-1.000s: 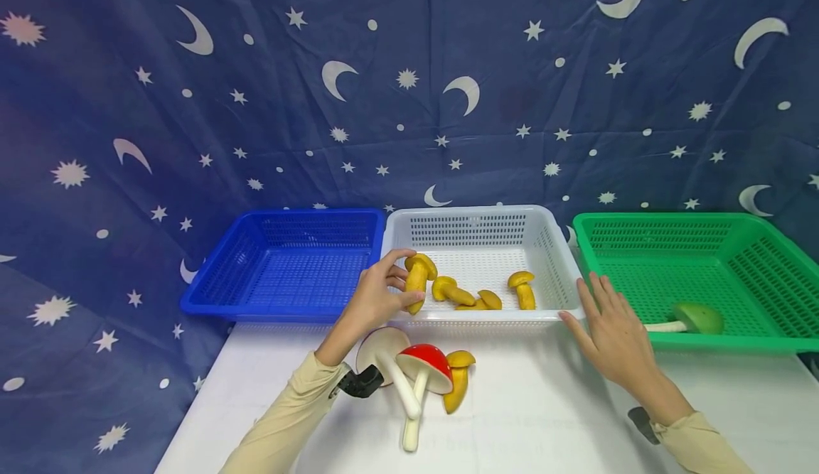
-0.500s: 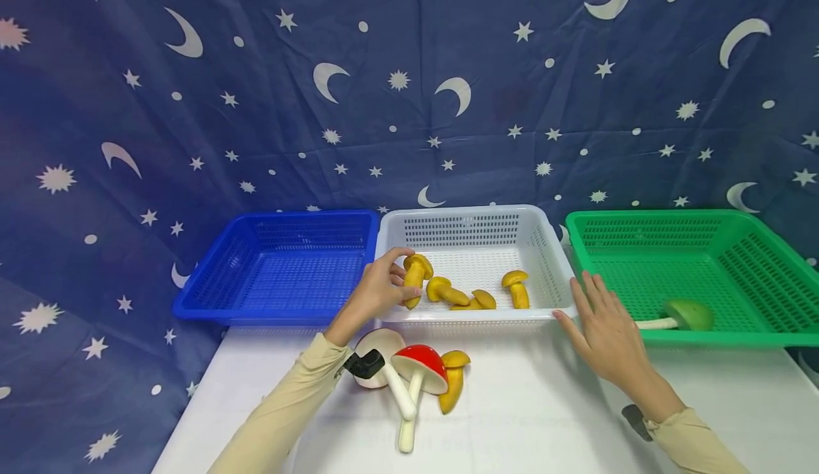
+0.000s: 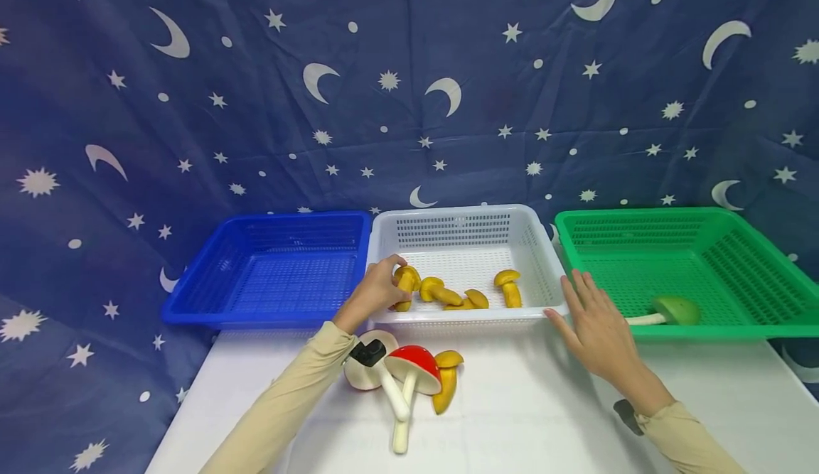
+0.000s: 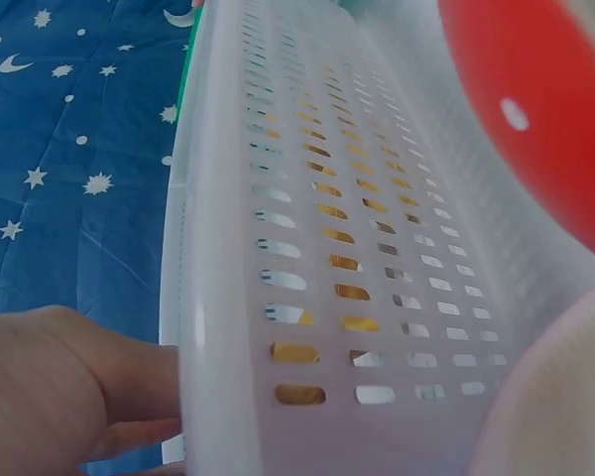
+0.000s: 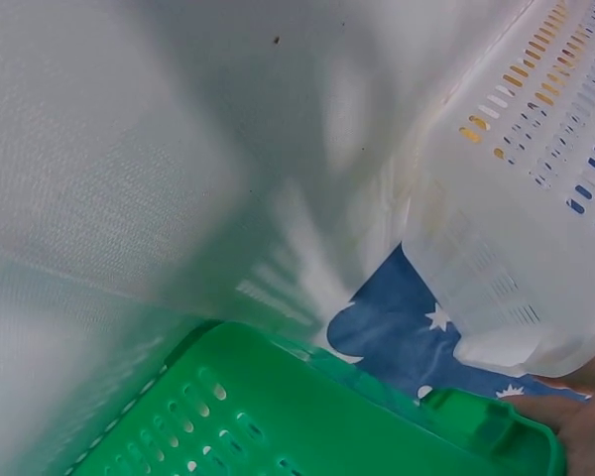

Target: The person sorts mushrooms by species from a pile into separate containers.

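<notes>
My left hand [image 3: 387, 283] reaches over the front left corner of the white basket [image 3: 467, 213] and grips a yellow mushroom [image 3: 406, 287] low inside it. Three more yellow mushrooms [image 3: 440, 292] lie on the basket floor. My right hand [image 3: 587, 307] is open and flat on the table, its thumb at the basket's front right corner. In the left wrist view the basket's slotted wall [image 4: 357, 248] fills the frame, with my left hand [image 4: 59, 392] at its edge.
A blue basket [image 3: 275, 222] stands on the left. On the right, a green basket [image 3: 640, 216] holds a green mushroom [image 3: 675, 310]. On the white table in front lie a red mushroom [image 3: 414, 367], a pale mushroom [image 3: 360, 378] and a yellow one [image 3: 446, 387]. A starry blue cloth hangs behind.
My left hand has lowered the yellow mushroom deeper into the white basket. The right hand has stayed by the basket's corner.
</notes>
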The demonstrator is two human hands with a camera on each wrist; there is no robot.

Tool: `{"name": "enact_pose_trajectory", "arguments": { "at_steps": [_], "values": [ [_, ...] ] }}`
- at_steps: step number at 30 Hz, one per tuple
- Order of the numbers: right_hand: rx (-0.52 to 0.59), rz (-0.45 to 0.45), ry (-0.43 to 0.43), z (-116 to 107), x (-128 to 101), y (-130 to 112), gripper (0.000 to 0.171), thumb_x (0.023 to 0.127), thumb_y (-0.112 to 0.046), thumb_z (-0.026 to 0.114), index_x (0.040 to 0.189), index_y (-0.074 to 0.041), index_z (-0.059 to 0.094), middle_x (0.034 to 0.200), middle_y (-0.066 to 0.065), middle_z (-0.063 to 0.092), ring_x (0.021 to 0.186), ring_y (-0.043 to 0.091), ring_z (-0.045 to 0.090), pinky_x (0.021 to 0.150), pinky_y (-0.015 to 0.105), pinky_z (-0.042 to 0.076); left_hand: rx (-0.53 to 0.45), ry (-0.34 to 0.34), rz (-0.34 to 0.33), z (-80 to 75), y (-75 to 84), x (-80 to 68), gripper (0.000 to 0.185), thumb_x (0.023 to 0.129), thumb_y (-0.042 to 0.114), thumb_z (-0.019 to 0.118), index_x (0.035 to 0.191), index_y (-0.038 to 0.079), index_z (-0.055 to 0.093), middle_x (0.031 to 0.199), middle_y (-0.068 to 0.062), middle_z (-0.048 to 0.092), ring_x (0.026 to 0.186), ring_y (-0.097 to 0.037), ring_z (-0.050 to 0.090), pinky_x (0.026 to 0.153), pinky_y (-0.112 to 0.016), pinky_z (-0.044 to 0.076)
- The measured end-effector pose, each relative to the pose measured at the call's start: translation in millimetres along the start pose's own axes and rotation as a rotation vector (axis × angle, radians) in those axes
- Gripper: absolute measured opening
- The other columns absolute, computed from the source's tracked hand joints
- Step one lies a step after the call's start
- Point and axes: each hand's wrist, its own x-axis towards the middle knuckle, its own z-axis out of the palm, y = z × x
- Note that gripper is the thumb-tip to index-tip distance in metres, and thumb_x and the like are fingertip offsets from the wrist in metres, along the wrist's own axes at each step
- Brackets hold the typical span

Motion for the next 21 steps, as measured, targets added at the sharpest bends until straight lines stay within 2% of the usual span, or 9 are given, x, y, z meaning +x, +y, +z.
{"name": "enact_pose_trajectory", "arguments": {
  "at_steps": [4, 6, 10, 14, 21],
  "values": [
    [-0.001, 0.005, 0.002, -1, 0, 1, 0.071, 0.093, -0.043, 0.054, 0.142, 0.005, 0.036, 0.146, 0.029, 0.031, 0.135, 0.045, 0.026, 0.104, 0.061, 0.025, -0.021, -0.025, -0.018, 3.0, 2.3, 7.6, 0.059, 0.071, 0.002, 0.081, 0.124, 0.002, 0.054, 0.111, -0.024, 0.054, 0.078, -0.027, 0.059, 0.049, -0.027, 0.053],
    [0.001, 0.005, -0.001, -1, 0, 2, 0.071, 0.093, -0.043, 0.054, 0.142, 0.005, 0.036, 0.146, 0.028, 0.031, 0.136, 0.044, 0.025, 0.105, 0.06, 0.024, -0.024, -0.04, -0.03, 3.4, 3.6, 10.6, 0.058, 0.07, 0.0, 0.08, 0.123, -0.001, 0.055, 0.11, -0.026, 0.053, 0.066, -0.025, 0.062, 0.047, -0.028, 0.053],
    [0.004, 0.002, -0.008, -2, 0, 2, 0.071, 0.094, -0.044, 0.052, 0.142, 0.005, 0.036, 0.146, 0.028, 0.031, 0.136, 0.044, 0.025, 0.105, 0.06, 0.026, 0.002, -0.069, -0.051, 3.7, 5.6, 14.0, 0.057, 0.07, -0.002, 0.08, 0.12, -0.006, 0.054, 0.102, -0.024, 0.056, 0.051, -0.021, 0.061, 0.046, -0.029, 0.053],
    [0.013, 0.005, -0.002, -2, 0, 3, 0.071, 0.094, -0.045, 0.052, 0.141, 0.006, 0.037, 0.145, 0.029, 0.032, 0.136, 0.044, 0.026, 0.104, 0.059, 0.027, 0.049, -0.101, -0.054, 5.1, 7.3, 16.7, 0.054, 0.07, -0.002, 0.079, 0.117, -0.008, 0.053, 0.096, -0.023, 0.058, 0.048, -0.021, 0.061, 0.046, -0.029, 0.053],
    [0.055, 0.029, -0.02, -3, 1, 3, 0.071, 0.094, -0.045, 0.052, 0.14, 0.006, 0.038, 0.146, 0.027, 0.032, 0.137, 0.042, 0.024, 0.103, 0.058, 0.03, 0.08, -0.13, -0.051, 8.9, 6.2, 20.6, 0.051, 0.069, -0.004, 0.079, 0.113, -0.009, 0.054, 0.097, -0.024, 0.056, 0.047, -0.022, 0.061, 0.046, -0.03, 0.053]
  ]
}}
